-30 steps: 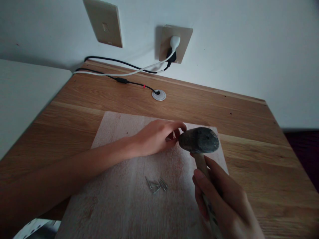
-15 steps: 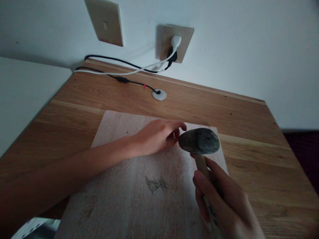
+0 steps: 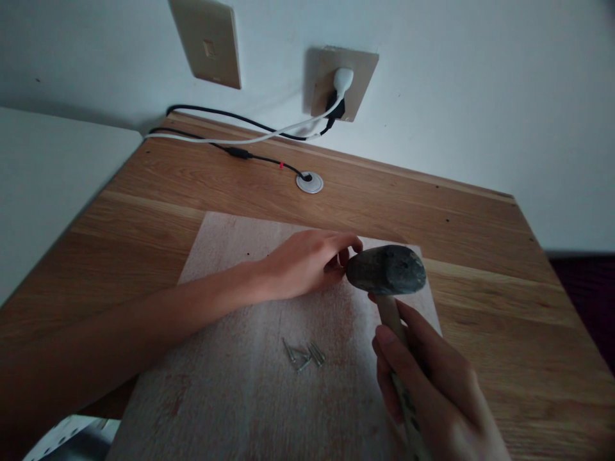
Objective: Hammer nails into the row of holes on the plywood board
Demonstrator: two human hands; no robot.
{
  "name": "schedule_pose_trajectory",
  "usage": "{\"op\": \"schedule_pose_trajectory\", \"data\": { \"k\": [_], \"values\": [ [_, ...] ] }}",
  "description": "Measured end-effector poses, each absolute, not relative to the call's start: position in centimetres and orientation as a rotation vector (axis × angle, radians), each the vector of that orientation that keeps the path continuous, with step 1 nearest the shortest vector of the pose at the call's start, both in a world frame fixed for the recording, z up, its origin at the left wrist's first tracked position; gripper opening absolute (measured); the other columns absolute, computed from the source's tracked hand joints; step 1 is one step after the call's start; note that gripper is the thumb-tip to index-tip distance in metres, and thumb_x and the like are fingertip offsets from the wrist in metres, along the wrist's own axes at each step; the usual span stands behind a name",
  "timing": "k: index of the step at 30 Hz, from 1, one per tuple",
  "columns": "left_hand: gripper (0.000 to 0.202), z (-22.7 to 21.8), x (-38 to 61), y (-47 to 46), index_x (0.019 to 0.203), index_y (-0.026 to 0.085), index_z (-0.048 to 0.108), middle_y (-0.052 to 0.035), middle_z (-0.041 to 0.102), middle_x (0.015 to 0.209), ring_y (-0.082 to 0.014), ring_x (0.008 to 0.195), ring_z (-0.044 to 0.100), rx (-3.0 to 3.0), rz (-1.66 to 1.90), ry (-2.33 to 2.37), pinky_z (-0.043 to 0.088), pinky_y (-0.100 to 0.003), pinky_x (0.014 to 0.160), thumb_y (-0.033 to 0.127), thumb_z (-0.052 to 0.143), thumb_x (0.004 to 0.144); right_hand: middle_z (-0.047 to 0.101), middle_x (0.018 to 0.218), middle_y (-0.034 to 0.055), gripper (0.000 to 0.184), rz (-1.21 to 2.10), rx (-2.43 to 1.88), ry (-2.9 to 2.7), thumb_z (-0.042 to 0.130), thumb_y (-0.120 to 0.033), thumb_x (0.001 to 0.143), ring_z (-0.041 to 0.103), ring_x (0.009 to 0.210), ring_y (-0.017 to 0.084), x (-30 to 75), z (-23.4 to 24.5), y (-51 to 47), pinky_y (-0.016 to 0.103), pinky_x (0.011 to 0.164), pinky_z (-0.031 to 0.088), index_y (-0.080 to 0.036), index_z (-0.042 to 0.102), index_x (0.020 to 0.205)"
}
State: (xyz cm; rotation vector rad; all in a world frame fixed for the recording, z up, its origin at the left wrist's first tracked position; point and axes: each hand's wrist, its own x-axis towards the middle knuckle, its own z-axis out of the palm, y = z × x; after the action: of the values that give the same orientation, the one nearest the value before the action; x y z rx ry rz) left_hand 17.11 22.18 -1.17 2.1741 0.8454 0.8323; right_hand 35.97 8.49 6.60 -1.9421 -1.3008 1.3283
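"Holding the hammer (image 3: pixel 387 272) above the board's (image 3: pixel 211 403) far right part, the right hand (image 3: pixel 435 387) has its fingers wrapped firmly round the handle, thumb pressed against it."

"How is the hammer turned?"

"Head crosswise, handle slanting down toward the bottom edge of the view."

"And the left hand (image 3: pixel 305 266)?"

"Thumb and fingers curl toward each other with a gap between, just beside the head's left end. Whether they pinch anything I cannot tell; the head hides that spot."

"The arms' pose?"

"The left forearm reaches in from the lower left, back of the hand up, low over the board. The right hand comes up from the lower right."

"Anything near?"

"Loose nails (image 3: pixel 316 354) on the board, between the hands and nearer the viewer. Under the board, the table (image 3: pixel 509 320); beyond, cables (image 3: pixel 240 153) and a wall socket (image 3: pixel 359 80)."
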Motion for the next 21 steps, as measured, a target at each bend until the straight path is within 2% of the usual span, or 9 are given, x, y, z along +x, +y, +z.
{"op": "schedule_pose_trajectory", "data": {
  "k": [4,8,15,21],
  "values": [
    [0.031,-1.3,17.0,22.2,0.118,0.018,0.071,-0.0028,0.080,0.093,-0.0160,0.078,0.072,2.153,0.827,0.833,0.052,-0.028,0.072,0.005,0.069,0.091,0.053,0.052,-0.0079,0.052,1.264,-1.957,-1.295,0.058,-0.068,0.103,0.050,0.047,0.014,36.4,6.2,8.4,0.028,0.047,0.041,-0.021,0.066,0.124],
    [0.029,-1.3,16.9,22.2,0.119,0.018,0.070,-0.0027,0.079,0.093,-0.0156,0.078,0.072,2.156,0.811,0.827,0.052,-0.028,0.072,0.007,0.069,0.093,0.055,0.051,-0.0075,0.051,1.292,-1.890,-1.324,0.058,-0.069,0.104,0.053,0.043,0.015,37.2,5.8,8.4,0.026,0.041,0.045,-0.022,0.067,0.121],
    [0.030,-1.0,17.1,22.1,0.117,0.018,0.071,-0.0029,0.079,0.094,-0.0159,0.079,0.072,2.158,0.818,0.830,0.053,-0.028,0.073,0.004,0.068,0.091,0.056,0.052,-0.0073,0.038,1.264,-1.893,-1.375,0.061,-0.064,0.104,0.054,0.044,0.014,37.4,5.5,8.5,0.025,0.042,0.043,-0.025,0.064,0.107],
    [0.030,-1.3,17.1,22.2,0.119,0.018,0.071,-0.0039,0.080,0.095,-0.0166,0.080,0.073,2.157,0.828,0.839,0.055,-0.029,0.075,0.006,0.070,0.091,0.055,0.051,-0.0070,0.041,1.262,-1.919,-1.305,0.061,-0.063,0.103,0.053,0.045,0.015,36.8,5.9,8.3,0.026,0.042,0.043,-0.024,0.067,0.115]
  ]
}}
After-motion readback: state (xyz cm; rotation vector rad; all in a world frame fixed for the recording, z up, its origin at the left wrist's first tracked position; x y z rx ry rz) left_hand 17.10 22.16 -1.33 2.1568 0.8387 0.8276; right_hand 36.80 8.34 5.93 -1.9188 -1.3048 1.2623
